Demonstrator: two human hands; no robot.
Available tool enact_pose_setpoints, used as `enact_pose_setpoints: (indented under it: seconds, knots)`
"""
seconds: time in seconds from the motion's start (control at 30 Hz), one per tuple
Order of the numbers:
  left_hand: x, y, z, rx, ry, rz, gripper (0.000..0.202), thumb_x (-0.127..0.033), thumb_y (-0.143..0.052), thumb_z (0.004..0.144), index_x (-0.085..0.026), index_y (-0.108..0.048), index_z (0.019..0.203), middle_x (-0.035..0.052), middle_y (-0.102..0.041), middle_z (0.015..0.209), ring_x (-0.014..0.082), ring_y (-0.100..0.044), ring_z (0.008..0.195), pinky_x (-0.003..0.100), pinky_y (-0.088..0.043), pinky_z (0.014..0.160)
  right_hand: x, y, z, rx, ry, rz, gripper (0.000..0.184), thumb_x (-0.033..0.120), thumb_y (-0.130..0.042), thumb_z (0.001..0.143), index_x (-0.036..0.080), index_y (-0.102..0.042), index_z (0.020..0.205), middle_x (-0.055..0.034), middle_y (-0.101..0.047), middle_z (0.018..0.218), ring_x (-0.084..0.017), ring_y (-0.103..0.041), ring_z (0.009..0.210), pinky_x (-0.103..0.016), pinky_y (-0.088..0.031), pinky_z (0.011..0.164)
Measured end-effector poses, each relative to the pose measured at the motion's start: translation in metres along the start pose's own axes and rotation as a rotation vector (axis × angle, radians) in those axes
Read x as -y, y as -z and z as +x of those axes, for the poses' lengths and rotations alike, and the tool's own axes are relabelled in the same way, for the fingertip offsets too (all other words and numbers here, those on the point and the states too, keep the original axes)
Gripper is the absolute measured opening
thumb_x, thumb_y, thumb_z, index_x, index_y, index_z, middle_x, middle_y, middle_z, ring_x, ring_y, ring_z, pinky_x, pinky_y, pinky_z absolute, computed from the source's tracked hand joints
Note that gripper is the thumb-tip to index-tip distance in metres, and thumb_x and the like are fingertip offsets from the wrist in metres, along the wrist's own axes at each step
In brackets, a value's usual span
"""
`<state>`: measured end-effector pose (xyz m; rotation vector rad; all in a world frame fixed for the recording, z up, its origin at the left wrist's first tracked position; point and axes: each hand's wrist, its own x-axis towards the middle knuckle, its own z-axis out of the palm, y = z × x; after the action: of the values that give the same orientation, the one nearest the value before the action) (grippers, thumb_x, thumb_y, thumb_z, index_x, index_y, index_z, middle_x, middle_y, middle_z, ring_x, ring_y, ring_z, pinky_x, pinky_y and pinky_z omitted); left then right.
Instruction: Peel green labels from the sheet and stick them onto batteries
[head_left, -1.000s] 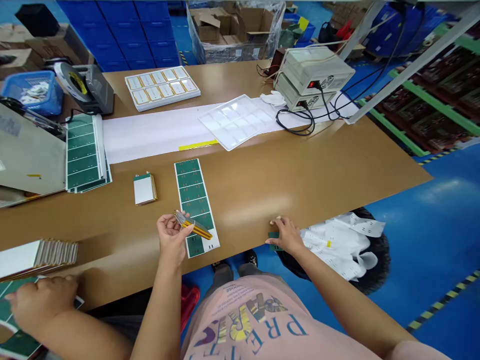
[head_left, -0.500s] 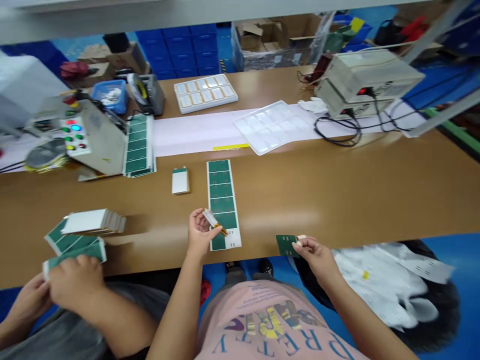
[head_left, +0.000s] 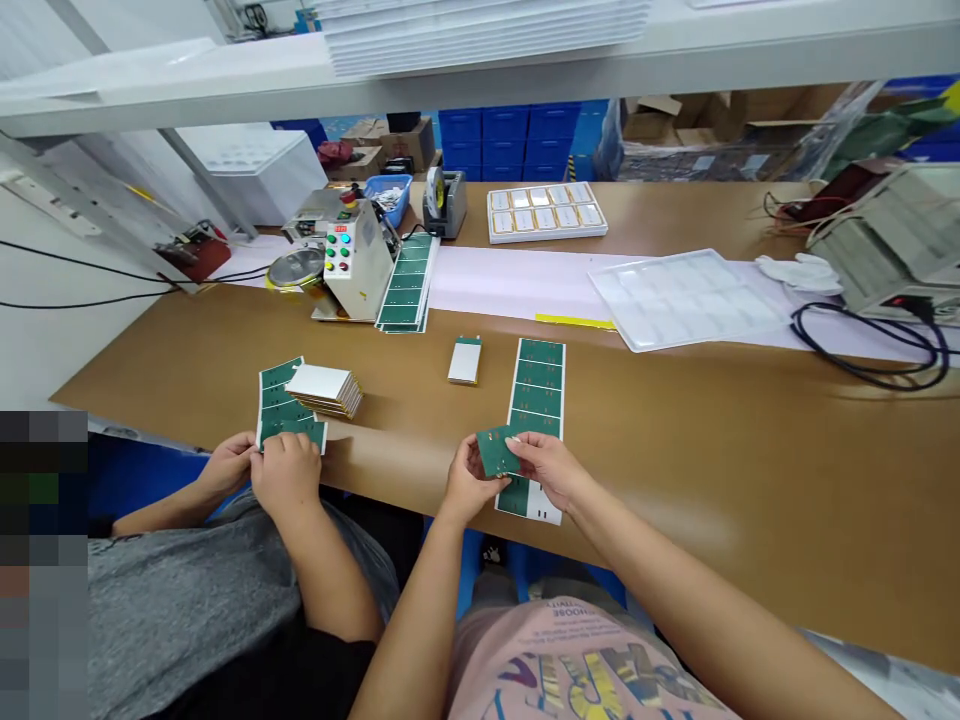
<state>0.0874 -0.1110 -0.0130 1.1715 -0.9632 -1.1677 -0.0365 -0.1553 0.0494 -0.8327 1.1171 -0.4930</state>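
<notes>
My right hand (head_left: 551, 468) pinches a green insulating sticker (head_left: 496, 452) with small slots in it. Behind and below that sticker, my left hand (head_left: 469, 482) is closed around a flat battery cell, now mostly hidden; a little gold shows at the sticker's lower edge. Under both hands lies a strip sheet of green stickers (head_left: 537, 398), its near end showing a bare white patch. A small stack of white battery cells (head_left: 465, 362) with a green top edge stands to the left of the sheet.
At left, a co-worker's hands (head_left: 285, 470) work on green sticker sheets beside a stack of cells (head_left: 322, 388). Farther back are a button-panel machine (head_left: 356, 262), a tape dispenser (head_left: 448, 205), a filled white tray (head_left: 546, 212), an empty clear tray (head_left: 686, 300) and cabled boxes (head_left: 892, 230). A shelf crosses overhead.
My right hand has brought the green sticker from the right over to my left hand, covering the cell. The view has turned left. The co-worker's hands have shifted on their sheet.
</notes>
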Motion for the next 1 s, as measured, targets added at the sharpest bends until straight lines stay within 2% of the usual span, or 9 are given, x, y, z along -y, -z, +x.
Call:
enact_pose_setpoints:
  seconds: [0.17,0.27,0.43,0.53,0.6,0.7,0.77,0.9,1.0]
  knots:
    - [0.008,0.001,-0.004,0.011,0.002,-0.017,0.062,-0.014,-0.070,0.050,-0.017,-0.038,0.103,0.0072,-0.052,0.105,0.0156,-0.051,0.099,0.030,-0.043,0.087,0.000,0.001,0.007,0.001,0.044,-0.122,0.071,0.062,-0.063,0.038,0.009,-0.043,0.081,0.0026,-0.049,0.068,0.005,-0.038,0.056,-0.010,-0.033,0.057]
    - [0.009,0.000,-0.005,-0.002,-0.012,0.017,0.067,-0.015,-0.069,0.051,-0.018,-0.036,0.110,0.0082,-0.048,0.111,0.0161,-0.049,0.101,0.031,-0.042,0.088,-0.001,0.002,0.010,0.007,0.076,-0.213,0.070,0.062,-0.061,0.040,0.008,-0.045,0.080,0.0013,-0.049,0.071,0.006,-0.037,0.056,-0.009,-0.030,0.056]
    - [0.000,0.003,-0.008,-0.138,-0.043,0.297,0.068,-0.022,-0.073,0.046,-0.019,-0.044,0.107,0.0084,-0.039,0.116,0.0187,-0.044,0.108,0.032,-0.038,0.093,-0.007,0.001,0.013,-0.060,0.122,-0.240,0.072,0.066,-0.058,0.040,0.007,-0.046,0.079,0.0006,-0.050,0.070,0.006,-0.036,0.056,-0.009,-0.030,0.056]
    - [-0.006,0.003,-0.011,-0.022,0.053,0.140,0.079,-0.028,-0.075,0.046,-0.023,-0.034,0.114,0.0077,-0.040,0.115,0.0165,-0.047,0.101,0.029,-0.042,0.085,-0.013,0.000,0.015,-0.063,0.131,-0.235,0.072,0.068,-0.056,0.041,0.008,-0.046,0.079,0.0000,-0.049,0.070,0.005,-0.037,0.056,-0.009,-0.032,0.056]
    - [-0.006,0.000,-0.013,-0.016,0.086,-0.048,0.071,-0.041,-0.069,0.055,-0.024,-0.029,0.111,0.0046,-0.045,0.108,0.0128,-0.050,0.091,0.025,-0.044,0.077,-0.016,0.000,0.016,-0.057,0.128,-0.228,0.071,0.068,-0.055,0.042,0.008,-0.045,0.079,-0.0003,-0.049,0.070,0.004,-0.038,0.056,-0.010,-0.033,0.056]
    - [-0.001,-0.009,-0.011,-0.267,0.124,-0.114,0.039,-0.054,-0.046,0.072,-0.020,-0.037,0.089,-0.0007,-0.047,0.081,0.0069,-0.047,0.069,0.019,-0.040,0.062,-0.019,-0.001,0.018,-0.078,0.131,-0.244,0.070,0.070,-0.051,0.047,0.008,-0.045,0.078,-0.0006,-0.048,0.069,0.004,-0.037,0.055,-0.010,-0.034,0.055]
    - [0.002,-0.015,-0.008,-0.401,0.123,-0.048,0.036,-0.053,-0.040,0.076,-0.017,-0.038,0.076,-0.0018,-0.043,0.069,0.0058,-0.042,0.062,0.018,-0.038,0.059,-0.020,-0.001,0.020,-0.114,0.157,-0.289,0.068,0.070,-0.047,0.051,0.008,-0.045,0.077,-0.0007,-0.047,0.068,0.004,-0.035,0.054,-0.009,-0.032,0.054]
    - [0.006,-0.022,-0.005,-0.473,0.090,0.028,0.036,-0.051,-0.040,0.077,-0.016,-0.039,0.070,-0.0022,-0.039,0.065,0.0056,-0.039,0.061,0.017,-0.036,0.059,-0.023,0.001,0.023,-0.169,0.212,-0.362,0.064,0.069,-0.044,0.056,0.007,-0.048,0.073,-0.0005,-0.047,0.066,0.005,-0.032,0.054,-0.007,-0.027,0.052]
    - [0.013,-0.027,-0.005,-0.522,0.100,0.056,0.035,-0.051,-0.038,0.078,-0.016,-0.039,0.070,-0.0022,-0.040,0.065,0.0058,-0.038,0.060,0.017,-0.036,0.058,-0.029,-0.003,0.025,-0.176,0.162,-0.259,0.062,0.066,-0.049,0.054,0.006,-0.045,0.070,0.0006,-0.045,0.062,0.006,-0.030,0.052,-0.007,-0.025,0.052]
